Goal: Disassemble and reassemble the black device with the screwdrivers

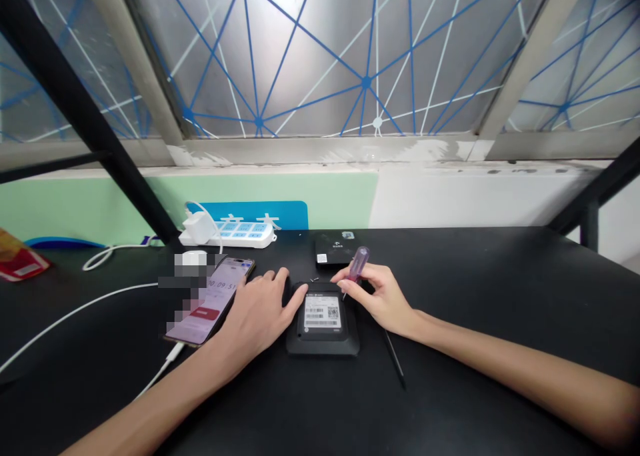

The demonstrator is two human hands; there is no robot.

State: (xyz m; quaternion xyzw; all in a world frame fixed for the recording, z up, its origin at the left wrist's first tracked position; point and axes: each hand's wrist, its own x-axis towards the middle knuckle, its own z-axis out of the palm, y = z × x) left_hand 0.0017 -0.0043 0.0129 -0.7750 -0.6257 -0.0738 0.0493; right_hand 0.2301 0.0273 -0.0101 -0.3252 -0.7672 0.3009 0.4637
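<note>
Apparently to steady it, we spread our left hand [255, 316] over the edge of a black labelled device [323, 343], while our right hand [375, 299] pinches a purple-handled screwdriver [359, 264] just above it.

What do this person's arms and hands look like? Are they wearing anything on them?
The left arm and right arm are bare as far as they show: no sleeves, gloves, watch or rings are visible. The left hand and right hand have slim fingers.

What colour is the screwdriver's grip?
The screwdriver grip is translucent purple; the head view shows it best.
</note>
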